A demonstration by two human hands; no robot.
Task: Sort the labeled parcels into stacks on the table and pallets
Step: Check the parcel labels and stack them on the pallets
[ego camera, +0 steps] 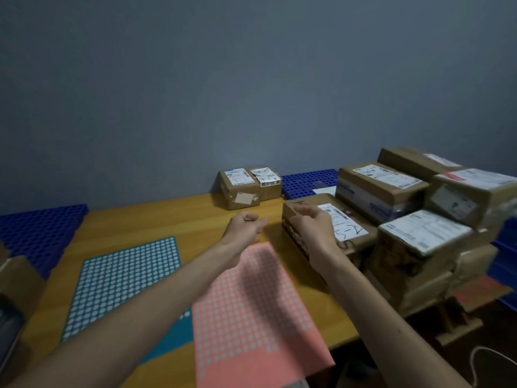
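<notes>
two small parcels (250, 187) are set side by side at the back edge of the table (173, 219), just right of the frame's centre, labels up, likely as a started stack. a heap of parcels (419, 236) is piled at the right of the frame, labels turned upward, presumably so that they can be read. the nearest parcel (293, 233) of that heap, hand-marked on its white label (351, 228), is reached for. the right hand (313, 225) is held at its near left corner, fingers curled, though whether it is already gripped cannot be told. the left hand (246, 224) is held just beside it above bare table, fingers loosely curled, nothing in it, probably so that the other side can be taken. a teal dotted mat (126, 284) and a pink dotted mat (251, 303) are laid in the lower middle. a blue pallet (39, 231) is seen at the left edge and a second blue pallet (307, 180) behind the heap, apparently as sorting places.
</notes>
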